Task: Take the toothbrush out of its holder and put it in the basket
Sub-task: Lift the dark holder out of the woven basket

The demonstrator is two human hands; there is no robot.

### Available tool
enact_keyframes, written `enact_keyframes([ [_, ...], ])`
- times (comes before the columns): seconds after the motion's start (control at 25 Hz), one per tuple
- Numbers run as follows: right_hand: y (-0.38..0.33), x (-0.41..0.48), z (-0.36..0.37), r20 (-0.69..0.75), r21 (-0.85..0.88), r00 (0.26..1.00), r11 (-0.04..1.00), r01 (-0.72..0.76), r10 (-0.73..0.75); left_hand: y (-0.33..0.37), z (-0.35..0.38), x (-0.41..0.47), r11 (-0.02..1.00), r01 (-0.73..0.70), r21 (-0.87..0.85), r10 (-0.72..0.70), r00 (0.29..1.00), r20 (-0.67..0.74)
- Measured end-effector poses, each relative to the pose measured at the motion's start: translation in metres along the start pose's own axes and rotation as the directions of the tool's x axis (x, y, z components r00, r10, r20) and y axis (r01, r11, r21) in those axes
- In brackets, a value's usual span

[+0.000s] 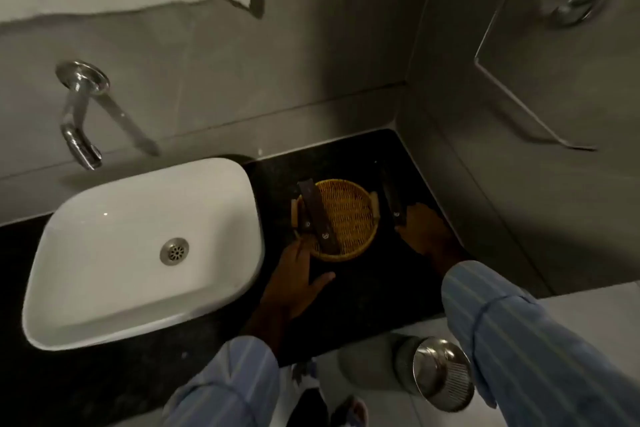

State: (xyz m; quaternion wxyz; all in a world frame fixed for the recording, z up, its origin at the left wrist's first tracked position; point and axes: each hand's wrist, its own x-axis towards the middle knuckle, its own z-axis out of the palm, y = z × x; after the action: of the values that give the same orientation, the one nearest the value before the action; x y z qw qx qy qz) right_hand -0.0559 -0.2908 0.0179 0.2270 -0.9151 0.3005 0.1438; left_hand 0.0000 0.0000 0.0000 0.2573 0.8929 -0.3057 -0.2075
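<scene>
Holder [393, 199] right of basket [341, 218], probably light stiff card; right hand [420, 230] pinches its lower end, left hand [298, 279] spread.

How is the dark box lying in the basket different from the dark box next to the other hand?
The dark box in the basket rests tilted across the woven basket, near the left hand. The dark box on the counter lies flat on the black counter, outside the basket, its near end under the right hand. Both are long, slim and dark with a small pale mark.
</scene>
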Motion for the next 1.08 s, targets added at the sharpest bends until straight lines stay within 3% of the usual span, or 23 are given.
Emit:
enact_keyframes([
  [0.08, 0.002, 0.011, 0.01, -0.08, 0.04, 0.993, 0.996, -0.083, 0.086, -0.011, 0.022, -0.004, 0.994, 0.07, 0.09, -0.068, 0.997, -0.028],
  [0.2, 0.003, 0.026, 0.025, -0.104, 0.058, 0.985, 0.99, -0.13, 0.136, -0.029, 0.051, -0.017, 0.956, 0.13, 0.262, -0.15, 0.987, 0.059],
  [0.4, 0.004, 0.047, 0.037, -0.148, 0.184, 0.965, 0.965, -0.189, 0.217, -0.036, 0.069, -0.022, 0.917, 0.088, 0.39, -0.102, 0.995, 0.014],
  [0.6, 0.001, 0.043, 0.031, -0.075, 0.142, 0.969, 0.965, -0.222, 0.235, -0.039, 0.064, -0.02, 0.886, 0.027, 0.464, -0.063, 0.996, 0.063],
  [0.76, 0.005, 0.027, 0.013, -0.053, 0.014, 0.973, 0.974, -0.225, 0.225, -0.028, 0.046, -0.022, 0.888, -0.072, 0.454, 0.035, 0.995, 0.09],
  [0.88, 0.001, 0.015, -0.013, 0.007, -0.095, 0.982, 0.978, -0.186, 0.188, -0.004, 0.014, -0.015, 0.888, -0.225, 0.402, 0.213, 0.974, 0.075],
  [0.96, -0.011, 0.009, -0.035, -0.011, -0.097, 0.988, 0.983, -0.157, 0.156, 0.018, -0.019, 0.002, 0.894, -0.297, 0.336, 0.31, 0.951, 0.015],
  [1.08, -0.035, -0.006, -0.069, -0.071, -0.072, 0.995, 0.994, -0.08, 0.075, 0.055, -0.081, 0.035, 0.932, -0.244, 0.269, 0.286, 0.949, -0.129],
])
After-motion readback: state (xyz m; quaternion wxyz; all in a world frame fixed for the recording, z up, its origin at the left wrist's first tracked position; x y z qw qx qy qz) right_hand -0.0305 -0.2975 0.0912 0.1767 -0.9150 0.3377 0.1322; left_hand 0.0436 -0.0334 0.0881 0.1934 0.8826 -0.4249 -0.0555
